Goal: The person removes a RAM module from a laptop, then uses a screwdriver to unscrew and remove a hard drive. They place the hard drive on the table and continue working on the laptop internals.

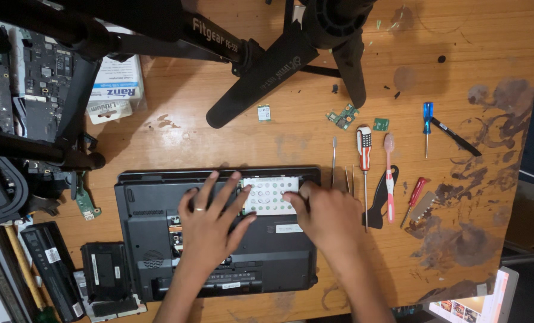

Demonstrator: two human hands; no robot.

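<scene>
— Left hand [210, 224] spread flat on the upturned black laptop [219, 233] near the desk's front edge; right hand [327, 215], fingers curled, grips the perforated silver drive [270, 194].

— Progress?

— Judging midway: bay cover off, black panel [107, 272] lying at the front left corner, drive not yet clear. Screwdrivers [364, 161] right.

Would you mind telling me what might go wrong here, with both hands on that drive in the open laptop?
The left hand and right hand both press on the silver drive in the upturned laptop; uneven pulling might strain its connector. The small green boards lie loose by the tripod leg and could get knocked.
</scene>
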